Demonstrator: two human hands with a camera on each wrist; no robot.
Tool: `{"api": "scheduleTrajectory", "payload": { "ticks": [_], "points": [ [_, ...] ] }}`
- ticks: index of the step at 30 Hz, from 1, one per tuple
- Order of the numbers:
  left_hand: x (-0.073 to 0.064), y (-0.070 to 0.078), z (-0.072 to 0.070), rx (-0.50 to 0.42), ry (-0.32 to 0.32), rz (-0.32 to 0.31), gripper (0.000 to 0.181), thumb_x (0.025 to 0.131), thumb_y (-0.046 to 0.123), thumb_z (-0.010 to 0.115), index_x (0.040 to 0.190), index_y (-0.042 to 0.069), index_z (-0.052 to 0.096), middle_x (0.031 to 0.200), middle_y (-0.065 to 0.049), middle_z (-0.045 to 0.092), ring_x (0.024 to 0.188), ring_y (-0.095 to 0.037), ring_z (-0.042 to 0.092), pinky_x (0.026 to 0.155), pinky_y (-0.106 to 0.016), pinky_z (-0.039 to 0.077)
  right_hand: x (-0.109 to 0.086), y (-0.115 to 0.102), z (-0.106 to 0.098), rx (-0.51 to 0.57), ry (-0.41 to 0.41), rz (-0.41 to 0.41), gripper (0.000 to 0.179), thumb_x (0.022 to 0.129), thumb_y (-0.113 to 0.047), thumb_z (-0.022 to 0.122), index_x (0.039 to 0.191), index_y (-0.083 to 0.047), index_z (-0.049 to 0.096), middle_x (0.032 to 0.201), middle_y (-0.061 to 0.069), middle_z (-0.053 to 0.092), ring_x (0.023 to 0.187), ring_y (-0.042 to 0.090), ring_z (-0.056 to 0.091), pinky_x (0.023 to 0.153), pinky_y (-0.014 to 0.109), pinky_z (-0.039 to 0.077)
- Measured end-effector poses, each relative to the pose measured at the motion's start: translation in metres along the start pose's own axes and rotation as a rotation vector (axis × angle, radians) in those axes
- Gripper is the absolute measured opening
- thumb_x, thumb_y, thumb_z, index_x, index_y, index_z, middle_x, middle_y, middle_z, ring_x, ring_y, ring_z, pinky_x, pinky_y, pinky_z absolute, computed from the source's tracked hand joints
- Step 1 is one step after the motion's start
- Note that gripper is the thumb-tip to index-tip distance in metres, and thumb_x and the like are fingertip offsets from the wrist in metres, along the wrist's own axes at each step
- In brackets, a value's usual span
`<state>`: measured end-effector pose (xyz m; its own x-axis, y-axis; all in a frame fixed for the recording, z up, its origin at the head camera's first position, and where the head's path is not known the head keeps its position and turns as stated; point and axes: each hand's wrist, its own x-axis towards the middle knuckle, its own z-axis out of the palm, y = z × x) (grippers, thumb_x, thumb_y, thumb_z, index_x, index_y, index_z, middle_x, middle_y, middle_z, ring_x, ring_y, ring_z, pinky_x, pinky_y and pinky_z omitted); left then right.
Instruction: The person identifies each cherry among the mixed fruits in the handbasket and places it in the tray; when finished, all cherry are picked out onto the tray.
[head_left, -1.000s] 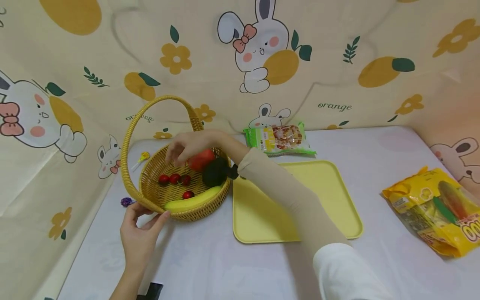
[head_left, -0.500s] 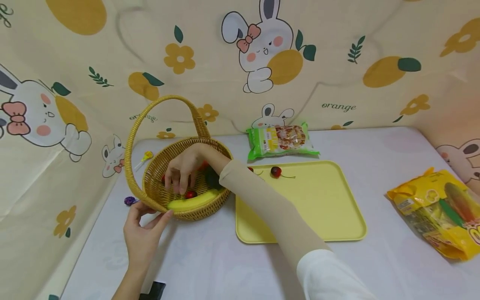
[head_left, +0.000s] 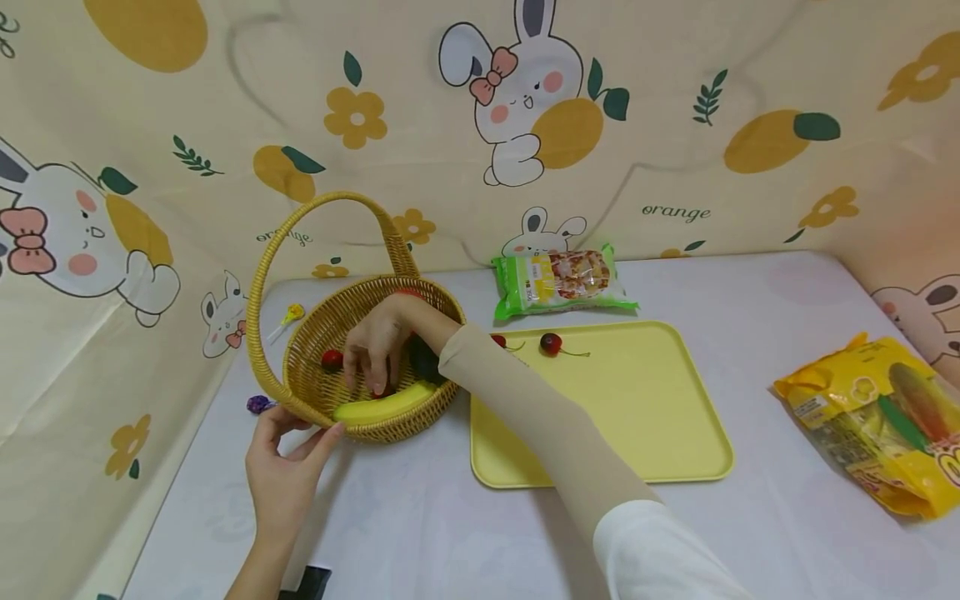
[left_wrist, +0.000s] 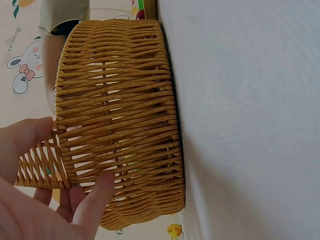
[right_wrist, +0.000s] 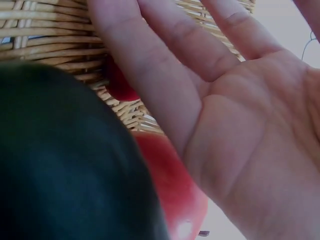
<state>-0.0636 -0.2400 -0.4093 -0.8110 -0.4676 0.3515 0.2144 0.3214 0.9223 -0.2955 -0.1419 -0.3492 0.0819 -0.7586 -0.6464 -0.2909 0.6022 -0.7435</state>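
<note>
My left hand (head_left: 285, 467) grips the wicker basket (head_left: 405, 427) at its front left, where the handle meets the rim. In the left wrist view, the thumb and fingers lie around the handle's woven base. Inside the basket, my right hand (head_left: 386, 333) reaches down with bent fingers, its fingertips pinching a dark red cherry (head_left: 386, 389) beside the banana (head_left: 382, 407). Another cherry (head_left: 332, 360) lies left of these fingers. A smooth dark green fruit (right_wrist: 65, 160) and a red fruit (right_wrist: 172, 190) sit close under the right hand, partly hidden in the head view.
A yellow tray (head_left: 630, 417) right of the basket bears a stemmed cherry (head_left: 551, 344) and another half hidden by the sleeve. Behind it lies a green snack packet (head_left: 562, 282). A yellow bag (head_left: 877, 425) is far right. Yellow (head_left: 293, 313) and purple lollipops (head_left: 259, 404) lie left.
My right hand has moved down and forward from above the red fruit to the cherry by the banana. Its forearm has shifted, uncovering cherries on the tray. My left hand stays on the basket.
</note>
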Motion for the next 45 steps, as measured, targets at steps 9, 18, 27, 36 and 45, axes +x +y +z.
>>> {"api": "scheduleTrajectory", "payload": {
  "ticks": [9, 18, 27, 36, 45],
  "points": [
    [0.000, 0.000, 0.001, -0.004, 0.000, 0.005, 0.049, 0.073, -0.018, 0.079, 0.114, -0.013, 0.053, 0.099, -0.009, 0.054, 0.094, -0.021, 0.054, 0.074, -0.020, 0.062, 0.002, 0.000, 0.001, -0.084, 0.017, 0.033, 0.038, 0.089, 0.007, 0.069, 0.125, 0.000, 0.063, 0.103, 0.010, 0.057, 0.085, 0.014, 0.057, 0.096, 0.043, 0.057],
    [-0.001, 0.000, 0.001, -0.019, 0.007, -0.015, 0.049, 0.073, -0.019, 0.078, 0.114, -0.014, 0.052, 0.099, -0.011, 0.053, 0.093, -0.022, 0.054, 0.075, -0.022, 0.063, -0.023, -0.008, -0.004, -0.106, 0.167, -0.171, 0.025, 0.087, 0.010, 0.069, 0.111, 0.005, 0.069, 0.092, 0.008, 0.059, 0.081, 0.017, 0.061, 0.086, 0.040, 0.063],
    [0.000, -0.002, 0.002, -0.032, 0.011, -0.014, 0.048, 0.072, -0.018, 0.079, 0.113, -0.011, 0.055, 0.099, -0.010, 0.054, 0.094, -0.021, 0.055, 0.074, -0.021, 0.062, -0.103, 0.028, -0.006, -0.191, 0.627, -0.571, 0.027, 0.084, -0.008, 0.080, 0.108, 0.001, 0.069, 0.105, 0.007, 0.065, 0.092, 0.023, 0.060, 0.083, 0.030, 0.058],
    [-0.001, 0.002, 0.000, -0.032, 0.023, -0.036, 0.047, 0.072, -0.019, 0.079, 0.112, -0.012, 0.054, 0.098, -0.011, 0.054, 0.093, -0.021, 0.055, 0.074, -0.022, 0.062, -0.166, 0.132, 0.035, -0.050, 0.862, -0.410, 0.026, 0.082, -0.008, 0.083, 0.103, -0.004, 0.067, 0.100, 0.009, 0.067, 0.094, 0.024, 0.064, 0.083, 0.035, 0.059],
    [0.000, 0.002, 0.002, -0.037, 0.022, -0.030, 0.047, 0.072, -0.020, 0.078, 0.113, -0.014, 0.054, 0.097, -0.010, 0.054, 0.094, -0.020, 0.055, 0.074, -0.021, 0.062, -0.208, 0.199, 0.067, 0.063, 1.023, -0.310, 0.025, 0.079, -0.010, 0.086, 0.096, -0.002, 0.069, 0.097, 0.011, 0.068, 0.087, 0.025, 0.066, 0.077, 0.027, 0.061]
  ]
}}
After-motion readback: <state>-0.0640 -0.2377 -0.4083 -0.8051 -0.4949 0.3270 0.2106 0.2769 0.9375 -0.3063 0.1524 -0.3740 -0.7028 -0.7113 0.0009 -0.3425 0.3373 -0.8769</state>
